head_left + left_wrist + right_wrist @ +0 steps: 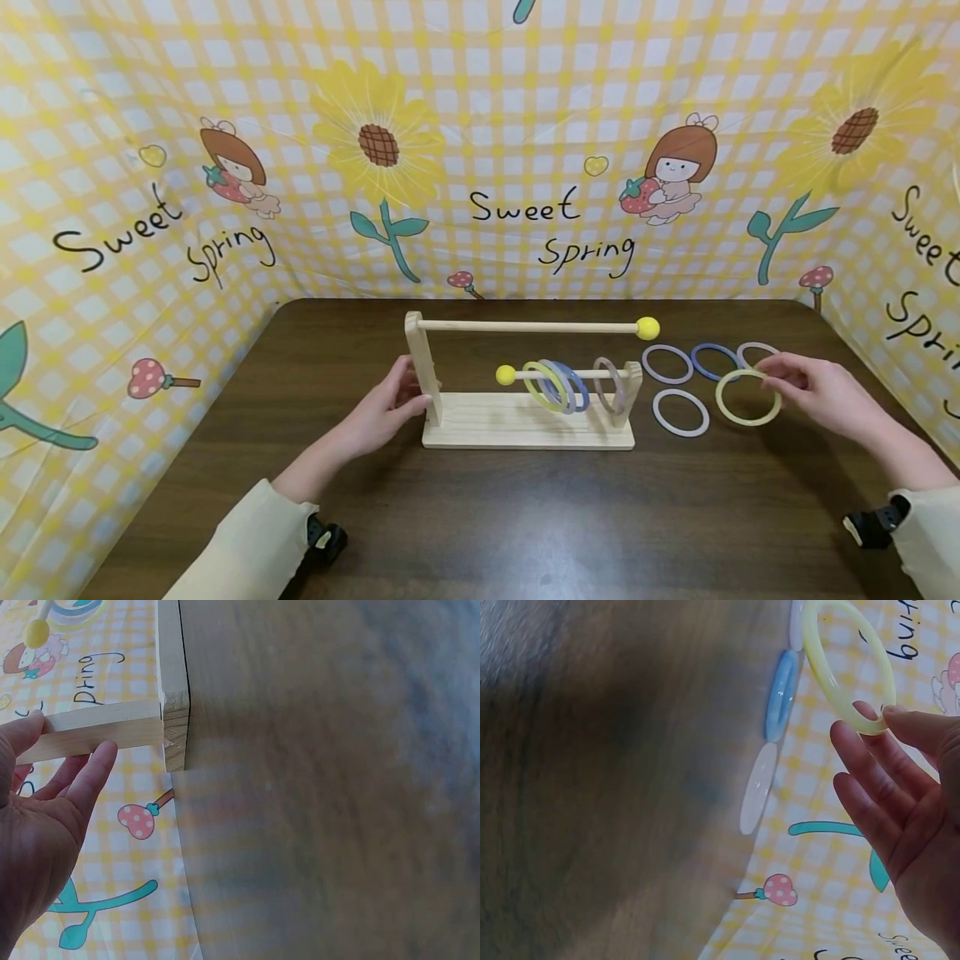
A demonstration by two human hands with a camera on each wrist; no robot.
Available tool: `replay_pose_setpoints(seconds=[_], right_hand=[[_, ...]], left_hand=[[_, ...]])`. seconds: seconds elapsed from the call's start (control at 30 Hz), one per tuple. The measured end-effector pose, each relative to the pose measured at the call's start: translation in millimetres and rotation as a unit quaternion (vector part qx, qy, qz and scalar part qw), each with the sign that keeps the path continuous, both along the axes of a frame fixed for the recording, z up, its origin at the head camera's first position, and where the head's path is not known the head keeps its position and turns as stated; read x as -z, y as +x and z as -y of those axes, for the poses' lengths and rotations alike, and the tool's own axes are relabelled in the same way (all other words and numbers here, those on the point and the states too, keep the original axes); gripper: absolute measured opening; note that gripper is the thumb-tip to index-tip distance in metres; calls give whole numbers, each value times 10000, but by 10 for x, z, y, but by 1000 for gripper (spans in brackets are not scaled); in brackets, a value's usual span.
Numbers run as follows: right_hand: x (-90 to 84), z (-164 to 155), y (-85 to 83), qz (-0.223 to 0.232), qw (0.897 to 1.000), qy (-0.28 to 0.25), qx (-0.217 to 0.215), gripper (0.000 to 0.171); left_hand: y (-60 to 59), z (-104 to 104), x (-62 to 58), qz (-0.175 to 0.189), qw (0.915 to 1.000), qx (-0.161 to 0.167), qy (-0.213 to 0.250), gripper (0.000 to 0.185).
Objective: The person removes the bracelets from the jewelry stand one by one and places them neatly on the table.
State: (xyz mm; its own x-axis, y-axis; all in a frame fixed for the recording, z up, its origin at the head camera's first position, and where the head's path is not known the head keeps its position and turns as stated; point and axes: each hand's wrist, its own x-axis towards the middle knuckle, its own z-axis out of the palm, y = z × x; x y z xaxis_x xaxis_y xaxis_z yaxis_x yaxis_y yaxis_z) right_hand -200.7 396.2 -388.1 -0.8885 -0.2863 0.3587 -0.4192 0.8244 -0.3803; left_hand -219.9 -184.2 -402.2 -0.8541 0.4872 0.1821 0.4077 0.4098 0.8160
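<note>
A wooden ring stand [525,421] has two upright posts, each with a horizontal rod ending in a yellow ball. Several rings hang on its lower rod, among them a yellow-green ring [528,385], a blue ring [584,395] and a pale purple one [618,392] by the right post. The long upper rod [525,327] is bare. My left hand [386,412] holds the tall left post [105,735] between thumb and fingers. To the right of the stand, my right hand [832,396] pinches a pale yellow ring [821,664] at its edge, above the table in the right wrist view.
Near my right hand lie a purple ring [647,377], a dark blue ring [697,367], a pale pinkish ring [757,345] and a whitish ring [660,421]. A checked cloth [480,125] stands behind the dark wooden table [480,517] and along its sides.
</note>
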Motion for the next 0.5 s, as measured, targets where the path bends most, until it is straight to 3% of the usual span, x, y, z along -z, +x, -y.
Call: replay_pose_setpoints(seconds=[0.23,0.5], right_hand=[[75,-27,-86,407,9984,-169,-367,17],[105,-24,-192,809,9953,-158,-500,15]], left_hand=[[5,0,-6,-33,10000,17,12,43],[10,0,-15,10,10000,25,34,45]])
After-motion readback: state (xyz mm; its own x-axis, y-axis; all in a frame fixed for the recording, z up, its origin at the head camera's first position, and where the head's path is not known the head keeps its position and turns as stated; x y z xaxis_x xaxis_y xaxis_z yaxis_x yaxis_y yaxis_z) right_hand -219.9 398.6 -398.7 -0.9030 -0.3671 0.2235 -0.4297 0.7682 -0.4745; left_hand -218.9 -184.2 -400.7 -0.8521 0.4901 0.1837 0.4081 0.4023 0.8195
